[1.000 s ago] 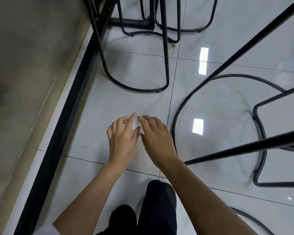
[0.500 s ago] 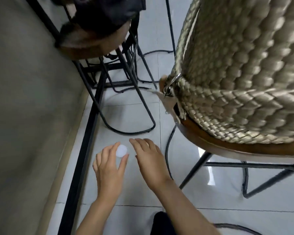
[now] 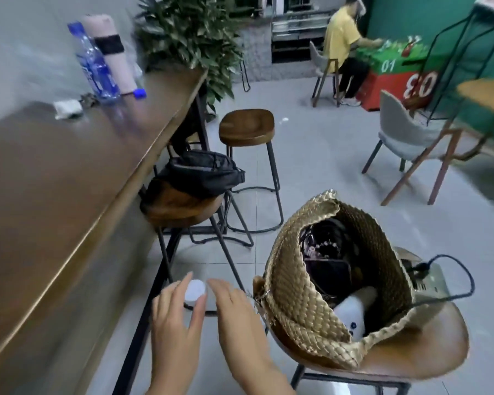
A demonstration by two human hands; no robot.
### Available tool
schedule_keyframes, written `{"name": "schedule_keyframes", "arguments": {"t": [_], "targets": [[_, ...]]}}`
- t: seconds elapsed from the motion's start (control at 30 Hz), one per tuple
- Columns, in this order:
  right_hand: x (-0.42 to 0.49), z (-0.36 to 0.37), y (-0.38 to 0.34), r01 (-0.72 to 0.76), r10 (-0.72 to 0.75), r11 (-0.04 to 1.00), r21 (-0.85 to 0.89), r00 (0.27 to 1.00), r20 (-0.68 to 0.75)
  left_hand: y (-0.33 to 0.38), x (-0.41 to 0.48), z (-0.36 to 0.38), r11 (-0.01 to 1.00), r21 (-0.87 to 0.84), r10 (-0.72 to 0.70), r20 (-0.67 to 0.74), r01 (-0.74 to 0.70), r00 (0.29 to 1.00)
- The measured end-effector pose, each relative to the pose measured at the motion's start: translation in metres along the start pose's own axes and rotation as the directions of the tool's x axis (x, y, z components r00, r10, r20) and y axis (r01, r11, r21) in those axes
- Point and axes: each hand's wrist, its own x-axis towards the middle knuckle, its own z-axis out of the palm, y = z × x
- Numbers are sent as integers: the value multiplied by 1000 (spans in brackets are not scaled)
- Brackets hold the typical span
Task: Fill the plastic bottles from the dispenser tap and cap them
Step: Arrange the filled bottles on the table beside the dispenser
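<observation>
We hold our left hand (image 3: 177, 326) low beside the front edge of the long wooden counter (image 3: 69, 172), and it pinches a small white cap (image 3: 195, 289) between thumb and forefinger, the round face of the cap turned up toward us. Our right hand (image 3: 240, 320) hovers just beside it, fingers loose and slightly spread, gripping nothing; its fingertips are near the cap but apart from it.

Well away, at the far end of the counter by the wall, a plastic bottle (image 3: 96, 67) with a blue label stands upright just beside a pink tumbler (image 3: 111, 52) (both are smeared by motion blur, so we cannot tell whether they touch). A blue cap (image 3: 139, 93) lies on the counter in front of the tumbler.

To the right of our hands a woven golden bag (image 3: 297, 303) sits open on a wooden stool (image 3: 428, 360). A black bag (image 3: 203, 172) rests on the next stool along the counter.
</observation>
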Motion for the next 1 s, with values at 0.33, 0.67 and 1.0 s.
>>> {"name": "schedule_keyframes", "arguments": {"t": [0.33,0.67,1.0], "targets": [[38,-116,-90,162,-166,986,-39,974,-155,136,51,-89,976,-215,-16,32,23,999],[61,-122,-210,524,-524,852,24,849,70,143,40,-215,988,-145,-72,-170,47,983],[80,-117,-283,670,-659,735,100,674,333,137,11,-263,980,7,-179,-407,199,896]]}}
